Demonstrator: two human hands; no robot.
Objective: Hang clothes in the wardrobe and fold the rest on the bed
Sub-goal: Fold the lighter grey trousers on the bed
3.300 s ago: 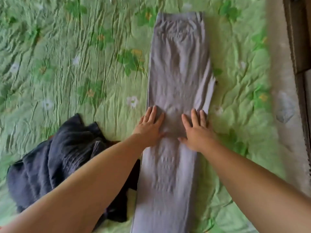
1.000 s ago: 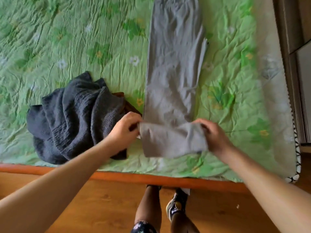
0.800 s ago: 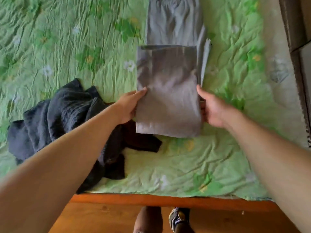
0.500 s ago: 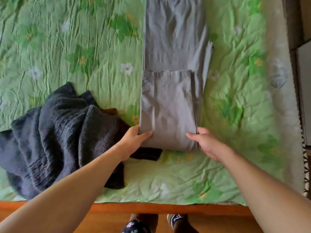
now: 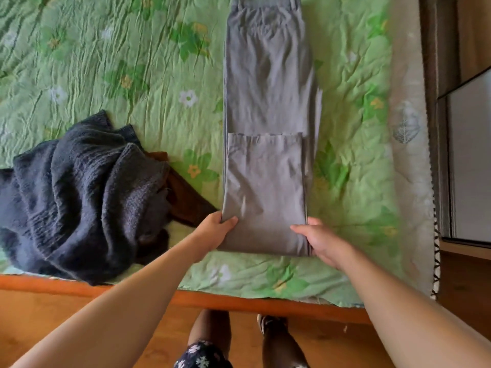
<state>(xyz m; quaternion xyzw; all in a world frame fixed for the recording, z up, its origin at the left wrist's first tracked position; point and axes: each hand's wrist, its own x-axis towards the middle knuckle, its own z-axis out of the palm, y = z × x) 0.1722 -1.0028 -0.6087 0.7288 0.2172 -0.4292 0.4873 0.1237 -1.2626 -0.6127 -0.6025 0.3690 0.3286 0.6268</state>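
Trousers [image 5: 268,83] on bed [image 5: 106,62], long axis running away from person, waistband far, hem end folded up over legs. Left hand [image 5: 215,229] and right hand [image 5: 318,240] pinch near fold's corners. Sweater [image 5: 74,197] heaped left.

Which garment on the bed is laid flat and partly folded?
The grey trousers, gripped by the left hand and right hand; the dark sweater lies crumpled.
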